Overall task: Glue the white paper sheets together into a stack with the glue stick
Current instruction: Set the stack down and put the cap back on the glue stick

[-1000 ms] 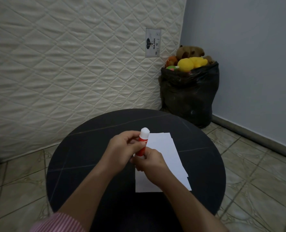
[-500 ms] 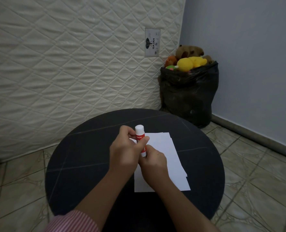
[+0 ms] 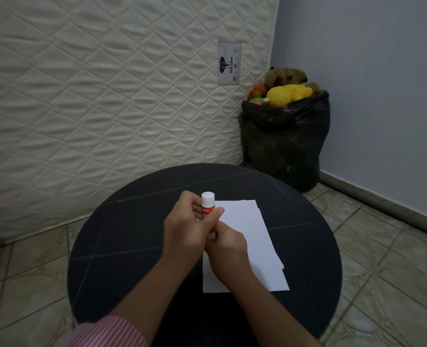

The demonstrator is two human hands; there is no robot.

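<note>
Capped again, glue stick gripped by left hand and right hand, hiding paper sheets' near-left part

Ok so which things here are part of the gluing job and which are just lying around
Part of the job:
- glue stick, held by the left hand and right hand
- white paper sheets
- round black table

Just lying about:
- black bag of soft toys
- quilted mattress against the wall
</note>
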